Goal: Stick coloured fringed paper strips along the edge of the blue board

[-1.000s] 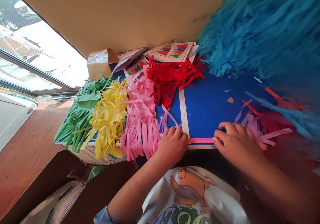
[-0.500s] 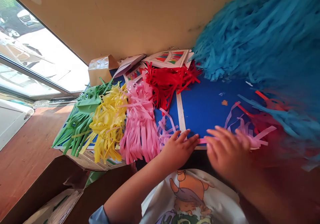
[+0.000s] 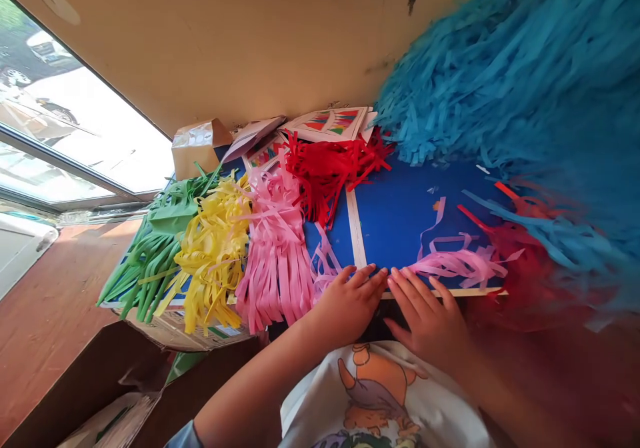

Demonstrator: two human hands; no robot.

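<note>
At the front edge of the blue table, a pink tissue-paper tassel (image 3: 463, 266) lies with its fringe spread to the right. More pale pink strips (image 3: 327, 268) stick out left of my left hand (image 3: 350, 305). That hand lies palm down, its fingers stretched over the tassel's middle. My right hand (image 3: 430, 311) rests flat beside it, fingers extended, the index fingertip close to the left hand's fingertips. Both hands are open. The part of the tassel under the fingers is hidden.
Green (image 3: 165, 235), yellow (image 3: 215, 248), pink (image 3: 277, 255) and red tassels (image 3: 330, 168) lie on the blue tabletop (image 3: 400, 215). A large blue fringe heap (image 3: 500, 95) fills the right. An open cardboard box (image 3: 200, 381) stands below left; printed papers (image 3: 335, 125) lean by the wall.
My right hand has moved left, from over the tassel's right part to beside my left hand. The right-hand fringe now shows uncovered. My left hand stays nearly in place.
</note>
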